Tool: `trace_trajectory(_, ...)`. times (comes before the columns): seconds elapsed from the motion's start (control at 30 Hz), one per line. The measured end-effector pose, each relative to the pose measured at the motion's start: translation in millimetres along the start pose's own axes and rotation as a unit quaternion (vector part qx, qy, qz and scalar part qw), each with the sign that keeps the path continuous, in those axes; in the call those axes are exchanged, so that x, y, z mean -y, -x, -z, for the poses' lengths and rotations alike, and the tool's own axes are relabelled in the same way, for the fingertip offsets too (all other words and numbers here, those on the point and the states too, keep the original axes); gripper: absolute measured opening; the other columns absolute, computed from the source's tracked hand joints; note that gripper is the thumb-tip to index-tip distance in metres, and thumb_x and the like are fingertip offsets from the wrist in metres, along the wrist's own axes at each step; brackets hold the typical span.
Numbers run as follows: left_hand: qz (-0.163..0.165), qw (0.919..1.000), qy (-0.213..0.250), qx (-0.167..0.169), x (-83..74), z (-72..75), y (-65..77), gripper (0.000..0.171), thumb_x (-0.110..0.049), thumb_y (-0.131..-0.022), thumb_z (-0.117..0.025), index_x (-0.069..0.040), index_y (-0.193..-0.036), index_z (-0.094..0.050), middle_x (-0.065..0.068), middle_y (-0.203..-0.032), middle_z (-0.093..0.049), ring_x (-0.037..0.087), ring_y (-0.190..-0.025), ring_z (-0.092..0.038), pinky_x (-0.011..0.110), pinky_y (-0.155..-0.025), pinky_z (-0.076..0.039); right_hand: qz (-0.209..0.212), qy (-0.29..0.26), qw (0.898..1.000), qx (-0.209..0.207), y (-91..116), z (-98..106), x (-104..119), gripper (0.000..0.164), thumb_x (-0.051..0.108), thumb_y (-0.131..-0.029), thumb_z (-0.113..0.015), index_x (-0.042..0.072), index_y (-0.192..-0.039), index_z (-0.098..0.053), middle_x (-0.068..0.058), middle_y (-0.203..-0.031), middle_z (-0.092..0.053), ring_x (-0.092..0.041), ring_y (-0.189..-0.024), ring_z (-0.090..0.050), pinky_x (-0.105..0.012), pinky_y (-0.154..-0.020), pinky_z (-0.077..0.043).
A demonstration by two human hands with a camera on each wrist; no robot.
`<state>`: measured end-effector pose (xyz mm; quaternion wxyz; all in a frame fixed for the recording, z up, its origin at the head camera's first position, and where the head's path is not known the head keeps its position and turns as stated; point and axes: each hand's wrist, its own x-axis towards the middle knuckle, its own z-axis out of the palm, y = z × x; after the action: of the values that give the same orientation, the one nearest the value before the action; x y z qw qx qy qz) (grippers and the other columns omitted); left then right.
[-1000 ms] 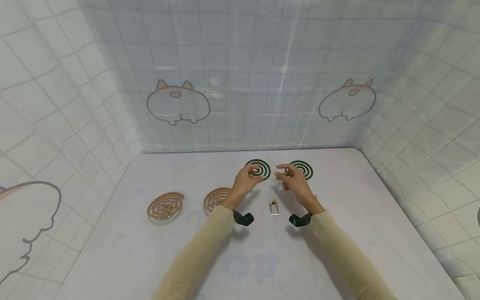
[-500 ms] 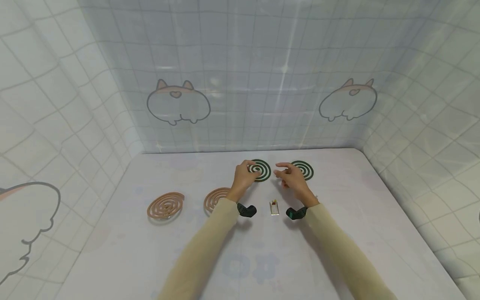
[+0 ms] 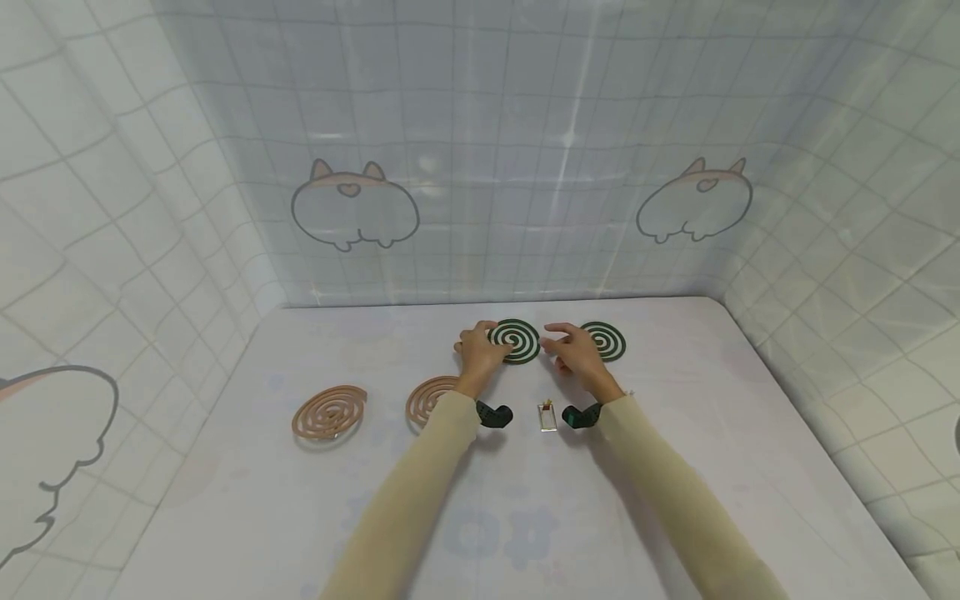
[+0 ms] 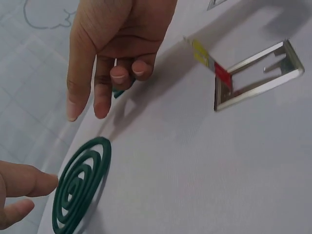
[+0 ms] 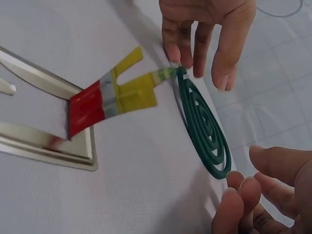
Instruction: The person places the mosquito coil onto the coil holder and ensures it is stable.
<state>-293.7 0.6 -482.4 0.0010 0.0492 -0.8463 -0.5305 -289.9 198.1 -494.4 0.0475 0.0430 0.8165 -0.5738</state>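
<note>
A green mosquito coil (image 3: 513, 327) lies between my two hands at the back of the table. My left hand (image 3: 480, 354) is at its left edge, fingers loosely bent and thumb over its near side. On the other side my right hand (image 3: 576, 348) has its fingertips at the coil's right edge; in the right wrist view the thumb (image 5: 273, 158) stands apart from those fingers. In front of the hands lies a small metal coil stand (image 3: 548, 418), its upright tongue (image 5: 97, 105) showing red and yellow.
Another green mosquito coil (image 3: 611, 340) lies behind the right hand. Two brown coils (image 3: 330, 412) are on the left, one partly hidden by the left arm. A small metal piece (image 3: 632, 392) shows beside the right arm. Patterned cloth walls (image 3: 480, 250) surround the table.
My left hand has shifted left, uncovering more of the green coil. My right hand has moved a little left, up to the coil's edge. The coils and the stand look unmoved.
</note>
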Motion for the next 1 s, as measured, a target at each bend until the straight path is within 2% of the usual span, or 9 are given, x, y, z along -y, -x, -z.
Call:
trace_trajectory(0.3, 0.012, 0.9999, 0.005, 0.009, 3.5, 2.1, -4.2, 0.056, -0.008, -0.088, -0.08, -0.004, -0.14, -0.059, 0.029, -0.139, -0.044, 0.047, -0.133, -0.036, 0.054, -0.106, -0.042, -0.02, 0.037, 0.999, 0.003, -4.1, -4.2, -0.5, 0.046, 0.024, -0.1, -0.071, 0.007, -0.142, -0.061, -0.01, -0.086, -0.064, -0.011, -0.052, -0.049, -0.026, -0.049, -0.045)
trace_trajectory(0.47, 0.013, 0.9996, 0.019, 0.013, 3.1, 1.9, -4.9, 0.057, -0.001, -0.086, -0.08, -0.002, -0.139, -0.059, 0.028, -0.138, -0.045, 0.046, -0.134, -0.036, 0.053, -0.105, -0.042, -0.027, 0.05, 0.998, 0.013, -5.2, -5.3, 1.1, 0.041, 0.024, -0.1, -0.07, 0.005, -0.136, -0.066, -0.011, -0.085, -0.066, -0.01, -0.051, -0.048, -0.024, -0.049, -0.045)
trace_trajectory(0.63, 0.004, 0.9993, 0.031, 0.02, 3.0, 1.4, -4.6, 0.058, 0.004, -0.084, -0.078, 0.0, -0.138, -0.059, 0.027, -0.133, -0.049, 0.044, -0.129, -0.041, 0.052, -0.103, -0.043, -0.023, 0.052, 0.998, 0.012, -5.7, -5.5, 1.2, 0.039, 0.024, -0.1, -0.07, 0.006, -0.134, -0.067, -0.011, -0.085, -0.067, -0.01, -0.05, -0.046, -0.025, -0.05, -0.045)
trace_trajectory(0.83, -0.005, 0.9983, 0.053, 0.02, 2.6, 2.3, -3.1, 0.055, 0.01, -0.083, -0.075, 0.002, -0.135, -0.06, 0.024, -0.125, -0.059, 0.039, -0.121, -0.052, 0.045, -0.097, -0.052, -0.023, 0.037, 0.999, 0.002, -6.0, -7.7, 1.8, 0.041, 0.024, -0.099, -0.072, 0.01, -0.136, -0.065, -0.011, -0.088, -0.067, -0.011, -0.052, -0.049, -0.027, -0.049, -0.044)
trace_trajectory(1.0, 0.005, 0.9971, 0.075, 0.015, 2.5, 1.9, -2.7, 0.052, 0.011, -0.083, -0.073, 0.001, -0.133, -0.061, 0.023, -0.124, -0.058, 0.035, -0.113, -0.055, 0.042, -0.089, -0.054, -0.023, 0.015, 1.0, -0.006, -5.8, -8.3, 3.2, 0.043, 0.023, -0.098, -0.072, 0.012, -0.139, -0.062, -0.012, -0.086, -0.067, -0.013, -0.053, -0.053, -0.027, -0.049, -0.047)
